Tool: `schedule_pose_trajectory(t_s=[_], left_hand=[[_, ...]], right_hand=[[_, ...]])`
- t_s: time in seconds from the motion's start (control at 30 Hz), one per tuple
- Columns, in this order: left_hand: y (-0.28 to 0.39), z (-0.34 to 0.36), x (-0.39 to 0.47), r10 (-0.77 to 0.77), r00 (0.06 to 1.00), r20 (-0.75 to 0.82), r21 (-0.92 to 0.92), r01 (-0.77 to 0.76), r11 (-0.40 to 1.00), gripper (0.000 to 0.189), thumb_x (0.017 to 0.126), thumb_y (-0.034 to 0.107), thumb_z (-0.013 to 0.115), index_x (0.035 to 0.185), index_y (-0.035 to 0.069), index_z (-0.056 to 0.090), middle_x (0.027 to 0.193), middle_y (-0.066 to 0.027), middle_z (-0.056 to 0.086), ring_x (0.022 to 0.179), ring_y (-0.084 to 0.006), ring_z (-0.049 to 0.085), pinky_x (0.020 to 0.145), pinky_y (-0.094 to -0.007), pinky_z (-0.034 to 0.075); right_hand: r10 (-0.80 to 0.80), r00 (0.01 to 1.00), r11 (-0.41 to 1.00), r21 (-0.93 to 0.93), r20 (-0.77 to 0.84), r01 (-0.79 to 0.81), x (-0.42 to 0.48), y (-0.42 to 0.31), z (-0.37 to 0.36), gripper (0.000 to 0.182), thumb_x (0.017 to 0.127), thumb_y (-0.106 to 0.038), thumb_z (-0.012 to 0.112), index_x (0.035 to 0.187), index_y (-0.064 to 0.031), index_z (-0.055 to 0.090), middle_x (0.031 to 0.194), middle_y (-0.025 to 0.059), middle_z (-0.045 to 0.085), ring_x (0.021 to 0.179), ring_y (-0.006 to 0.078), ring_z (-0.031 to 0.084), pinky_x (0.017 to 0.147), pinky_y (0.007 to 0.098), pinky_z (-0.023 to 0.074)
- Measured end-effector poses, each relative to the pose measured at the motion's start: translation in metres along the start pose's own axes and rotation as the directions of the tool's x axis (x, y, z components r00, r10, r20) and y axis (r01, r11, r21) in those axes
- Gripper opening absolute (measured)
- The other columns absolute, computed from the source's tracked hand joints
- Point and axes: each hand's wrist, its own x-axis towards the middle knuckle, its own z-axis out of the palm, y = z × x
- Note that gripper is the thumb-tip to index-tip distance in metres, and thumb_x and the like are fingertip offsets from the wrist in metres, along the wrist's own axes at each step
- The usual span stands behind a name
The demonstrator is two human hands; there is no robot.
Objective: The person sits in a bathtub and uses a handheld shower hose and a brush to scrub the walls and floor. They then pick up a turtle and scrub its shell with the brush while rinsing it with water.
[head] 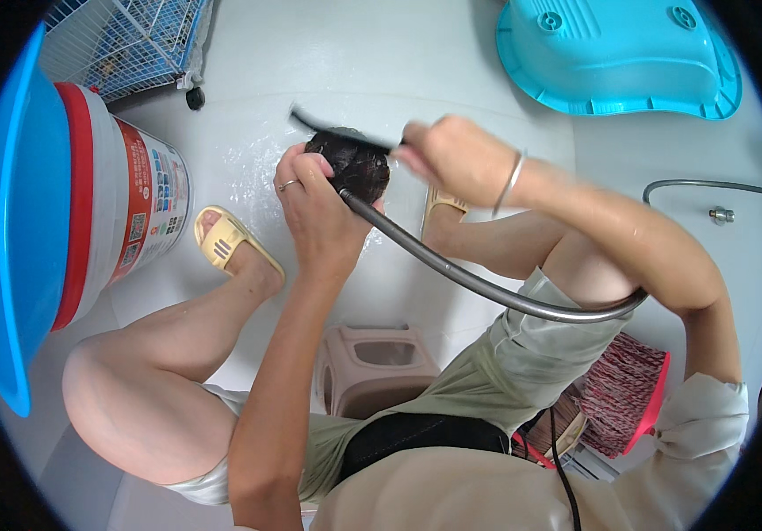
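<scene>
My left hand (pixel 318 206) grips a dark, wet, rounded object (pixel 361 169) with a plated surface, like a turtle shell; most of its underside is hidden. A flexible metal shower hose (pixel 447 267) ends against this object beside my left hand, without a visible shower head. From there it curves over my thigh and behind my right arm. In my right hand (pixel 450 159) is a slim black brush-like tool (pixel 308 121), blurred by motion. The tool lies across the object's far edge, and its bristles cannot be made out.
Left stand a red-rimmed plastic bucket (pixel 155 186) and a blue basin (pixel 29 219). A wire cage on casters (pixel 129 53) is behind them. An upturned turquoise tub (pixel 619 66) lies far right. A plastic stool (pixel 381 378) is under me; a mop head (pixel 623 395) sits at right. The floor (pixel 255 159) is wet.
</scene>
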Motion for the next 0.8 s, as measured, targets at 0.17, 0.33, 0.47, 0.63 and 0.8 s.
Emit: schedule_pose_trajectory(t_s=[0.17,0.33,0.47,0.63,0.8], left_hand=[[0.0,-0.004,0.001,-0.076,0.995,0.057,-0.051,0.079,0.996,0.064,0.053,0.009,0.082,0.096,0.006,0.035,0.116,-0.0239,0.04,0.109,-0.0427,0.04,0.09,-0.0492,0.037],[0.004,-0.005,0.0,-0.025,0.998,0.057,-0.028,0.026,0.999,0.062,0.055,0.009,0.082,0.096,0.005,0.035,0.118,-0.0252,0.039,0.11,-0.0437,0.04,0.091,-0.0499,0.036],[0.003,-0.005,0.004,-0.031,0.998,0.052,-0.02,0.032,0.999,0.062,0.055,0.009,0.081,0.096,0.005,0.035,0.119,-0.0247,0.039,0.111,-0.0434,0.04,0.09,-0.0491,0.037],[0.009,-0.007,0.003,-0.174,0.975,0.141,-0.095,0.188,0.978,0.062,0.055,0.009,0.082,0.096,0.006,0.035,0.121,-0.024,0.038,0.113,-0.0422,0.039,0.09,-0.0478,0.037],[0.007,-0.007,0.001,-0.074,0.993,0.097,-0.067,0.08,0.994,0.063,0.054,0.009,0.082,0.095,0.006,0.034,0.12,-0.0236,0.038,0.113,-0.0418,0.039,0.09,-0.0476,0.037]], right_hand=[[0.023,0.996,1.0,0.016,0.084,-0.025,-0.007,-0.01,0.006,0.032,0.09,-0.025,0.053,0.08,0.0052,0.057,0.064,0.0253,0.058,0.064,0.0429,0.059,0.061,0.0479,0.0484],[0.128,0.992,0.984,-0.119,-0.024,-0.13,0.007,0.018,-0.013,0.03,0.089,-0.023,0.053,0.076,0.0037,0.059,0.065,0.024,0.059,0.066,0.0413,0.059,0.063,0.0471,0.0477],[-0.037,0.995,0.998,-0.061,-0.096,0.031,0.004,0.007,-0.009,0.03,0.089,-0.022,0.054,0.077,0.0046,0.056,0.061,0.0243,0.057,0.063,0.0422,0.057,0.06,0.047,0.0469],[-0.033,0.997,0.999,0.025,0.065,0.032,0.001,-0.005,0.003,0.029,0.089,-0.022,0.053,0.08,0.0051,0.057,0.064,0.0245,0.059,0.066,0.0423,0.059,0.062,0.0473,0.0478],[0.081,0.997,0.976,-0.203,-0.016,-0.082,0.002,0.016,-0.011,0.028,0.089,-0.022,0.054,0.081,0.0045,0.056,0.062,0.023,0.058,0.065,0.0413,0.059,0.061,0.0476,0.048]])
